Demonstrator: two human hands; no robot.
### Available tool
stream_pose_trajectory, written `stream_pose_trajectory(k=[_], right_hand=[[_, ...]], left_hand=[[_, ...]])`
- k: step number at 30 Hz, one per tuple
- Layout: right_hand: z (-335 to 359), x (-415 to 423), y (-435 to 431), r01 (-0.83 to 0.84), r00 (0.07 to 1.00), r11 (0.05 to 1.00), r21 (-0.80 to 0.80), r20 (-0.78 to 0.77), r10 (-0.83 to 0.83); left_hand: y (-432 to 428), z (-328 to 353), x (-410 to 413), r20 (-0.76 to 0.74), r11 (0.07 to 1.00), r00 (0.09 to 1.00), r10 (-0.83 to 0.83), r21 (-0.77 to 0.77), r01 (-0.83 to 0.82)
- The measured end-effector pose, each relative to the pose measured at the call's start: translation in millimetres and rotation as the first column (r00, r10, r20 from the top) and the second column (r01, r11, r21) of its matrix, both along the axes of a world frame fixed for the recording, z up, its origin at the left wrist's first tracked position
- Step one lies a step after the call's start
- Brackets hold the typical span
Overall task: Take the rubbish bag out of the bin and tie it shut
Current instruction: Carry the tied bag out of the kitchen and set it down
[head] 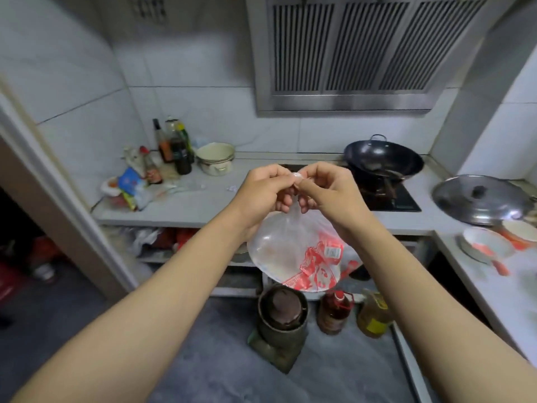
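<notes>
Hanging in the air in front of the counter (pixel 203 205), the clear rubbish bag (pixel 279 251) swells out round below its gathered neck, with crumpled red-printed wrapping and a small label showing through its right side. The left hand (pixel 267 193) and the right hand (pixel 328 193) meet just above it, fingers curled, both pinching the twisted top of the bag between thumb and fingertips, knuckles almost touching. On the floor directly beneath the bag stands a dark round bin (pixel 283 315); whether a liner remains inside cannot be told. Two oil bottles (pixel 334 312) stand just to its right. Along the counter's back edge sit sauce bottles (pixel 174 149) near the left corner and a cream pot (pixel 216 158) beside them. A black wok (pixel 383 159) rests on the hob toward the right, with a steel lid (pixel 479 199) lying near the right corner.
</notes>
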State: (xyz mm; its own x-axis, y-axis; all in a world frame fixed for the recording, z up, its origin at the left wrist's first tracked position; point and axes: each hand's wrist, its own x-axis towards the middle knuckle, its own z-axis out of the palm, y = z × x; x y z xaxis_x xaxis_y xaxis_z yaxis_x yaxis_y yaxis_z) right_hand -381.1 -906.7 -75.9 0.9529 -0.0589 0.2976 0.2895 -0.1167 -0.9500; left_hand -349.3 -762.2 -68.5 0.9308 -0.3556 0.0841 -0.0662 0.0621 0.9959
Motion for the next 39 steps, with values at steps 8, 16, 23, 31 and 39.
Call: stream_pose_trajectory(k=[8, 16, 23, 31, 39], right_hand=[[-21.4, 12.8, 105.0, -0.143, 0.99, 0.99, 0.014, -0.015, 0.144], [-41.1, 15.8, 236.8, -0.219, 0.975, 0.976, -0.015, -0.041, 0.218], [-48.5, 29.9, 346.9, -0.317, 0.946, 0.948, -0.023, -0.081, 0.315], [-73.4, 82.0, 447.9, -0.509, 0.854, 0.86, 0.015, -0.116, 0.507], [-74.5, 160.9, 542.5, -0.696, 0.716, 0.718, 0.007, -0.051, 0.696]], left_hand=[[110.1, -21.6, -10.2, 0.012, 0.985, 0.986, 0.167, 0.033, -0.167], [242.0, -56.0, -27.0, 0.09, 0.961, 0.958, 0.271, 0.024, -0.274], [345.6, -73.8, -22.7, 0.136, 0.907, 0.913, 0.384, 0.128, -0.4], [444.8, -94.5, -0.6, 0.147, 0.811, 0.832, 0.534, 0.19, -0.554], [527.7, -91.7, 46.2, 0.133, 0.66, 0.678, 0.723, 0.161, -0.734]])
